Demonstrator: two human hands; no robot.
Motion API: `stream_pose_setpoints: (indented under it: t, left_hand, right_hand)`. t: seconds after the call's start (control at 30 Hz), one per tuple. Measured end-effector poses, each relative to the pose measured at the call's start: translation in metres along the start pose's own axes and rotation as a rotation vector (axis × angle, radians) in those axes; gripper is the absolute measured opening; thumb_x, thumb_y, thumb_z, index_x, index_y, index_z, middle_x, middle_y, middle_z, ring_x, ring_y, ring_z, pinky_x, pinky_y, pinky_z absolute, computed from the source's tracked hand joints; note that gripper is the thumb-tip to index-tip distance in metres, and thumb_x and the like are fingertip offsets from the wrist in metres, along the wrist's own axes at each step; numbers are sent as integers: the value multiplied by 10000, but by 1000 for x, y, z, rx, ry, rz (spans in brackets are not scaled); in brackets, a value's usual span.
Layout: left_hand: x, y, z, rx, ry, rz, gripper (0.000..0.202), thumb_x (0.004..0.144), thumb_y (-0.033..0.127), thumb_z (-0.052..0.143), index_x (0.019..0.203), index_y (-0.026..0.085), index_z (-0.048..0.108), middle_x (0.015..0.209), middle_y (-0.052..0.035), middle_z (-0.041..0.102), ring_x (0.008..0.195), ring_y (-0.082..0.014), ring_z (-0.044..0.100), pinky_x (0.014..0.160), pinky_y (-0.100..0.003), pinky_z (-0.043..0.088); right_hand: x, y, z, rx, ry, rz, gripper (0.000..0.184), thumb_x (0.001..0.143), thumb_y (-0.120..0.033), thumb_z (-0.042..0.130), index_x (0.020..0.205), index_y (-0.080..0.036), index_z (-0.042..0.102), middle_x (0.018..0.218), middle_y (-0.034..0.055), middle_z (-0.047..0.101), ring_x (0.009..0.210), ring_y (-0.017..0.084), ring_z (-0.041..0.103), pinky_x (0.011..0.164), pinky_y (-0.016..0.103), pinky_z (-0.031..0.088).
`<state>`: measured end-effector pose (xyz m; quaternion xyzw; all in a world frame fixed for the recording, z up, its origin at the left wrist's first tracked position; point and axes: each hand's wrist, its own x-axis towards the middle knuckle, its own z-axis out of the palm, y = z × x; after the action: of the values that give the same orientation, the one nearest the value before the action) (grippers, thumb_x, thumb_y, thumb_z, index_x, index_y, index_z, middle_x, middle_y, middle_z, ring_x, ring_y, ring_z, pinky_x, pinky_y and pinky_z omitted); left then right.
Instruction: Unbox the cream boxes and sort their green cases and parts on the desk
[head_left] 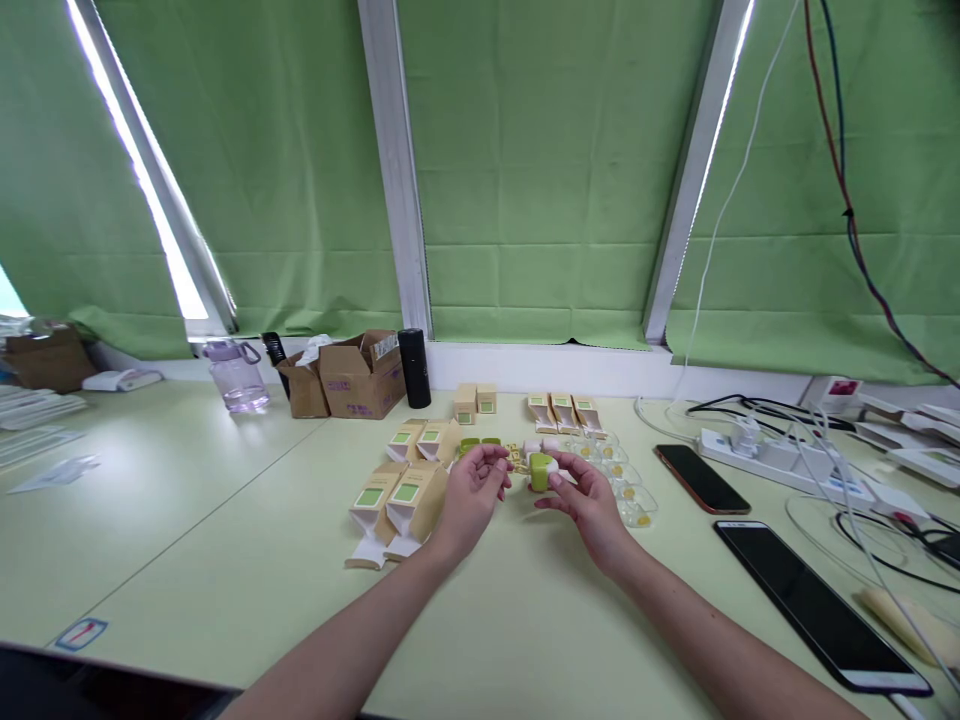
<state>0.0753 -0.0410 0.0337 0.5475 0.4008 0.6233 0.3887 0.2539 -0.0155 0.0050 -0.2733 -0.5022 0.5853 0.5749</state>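
My right hand [589, 500] is closed on a small green and white charger plug [541, 470], held just above the table. My left hand [472, 495] hovers beside it with curled fingers, pinching something small that I cannot make out. Left of that hand lie several open tan cartons with green labels [397, 497]. More cartons [564, 411] stand behind. Clear plastic trays [630, 492] lie to the right of my right hand. Two green plugs [478, 443] rest behind my left hand.
Two dark phones [701, 477] [814, 600] lie at the right, next to a white power strip [780, 462] with cables. At the back left stand cardboard boxes [360, 375], a black bottle [415, 368] and a purple jug [236, 376]. Green blinds cover the windows.
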Motion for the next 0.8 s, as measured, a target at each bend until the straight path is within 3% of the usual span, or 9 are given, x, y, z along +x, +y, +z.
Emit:
stream_pose_setpoints:
  t: [0.1, 0.2, 0.33, 0.57, 0.8]
  left_hand:
    - [-3, -2, 2, 50, -20, 18, 301, 859, 417, 744, 1011, 165, 680, 911, -72, 689, 725, -152, 632, 626, -257, 519]
    - [-5, -2, 3, 86, -26, 33, 299, 860, 399, 753, 1054, 176, 707, 980, -92, 708, 788, -169, 652, 694, -267, 544]
    - [-8, 0, 5, 128, -44, 53, 307, 859, 370, 759, 1107, 193, 722, 1110, -119, 713, 878, -194, 668, 735, -278, 568]
    - [-9, -3, 9, 64, -140, 7, 377, 861, 400, 755, 1176, 196, 722, 1200, -139, 710, 933, -227, 690, 693, -300, 616]
    - [-9, -4, 11, -103, -164, -62, 419, 846, 401, 772, 1188, 165, 715, 1178, -154, 728, 918, -249, 723, 724, -364, 644]
  right_hand:
    - [-1, 2, 0, -161, 5, -77, 487, 783, -536, 820, 1118, -217, 669, 1048, 76, 715, 841, 221, 701, 684, 382, 643]
    - [-3, 3, 0, -378, -6, -232, 352, 891, -481, 724, 1135, -234, 664, 1160, 87, 664, 863, 201, 682, 688, 352, 637]
    - [-7, 1, 0, -635, -34, -444, 256, 959, -383, 629, 1179, -256, 657, 1237, 104, 592, 1010, 228, 659, 736, 341, 643]
    - [-11, 4, 0, -818, -72, -617, 362, 977, -260, 568, 1337, -287, 572, 1262, 114, 565, 1064, 243, 645, 753, 359, 655]
    - [-10, 3, -4, -900, -5, -661, 491, 954, -249, 595, 1434, -283, 500, 1337, 140, 532, 931, 225, 670, 733, 392, 638]
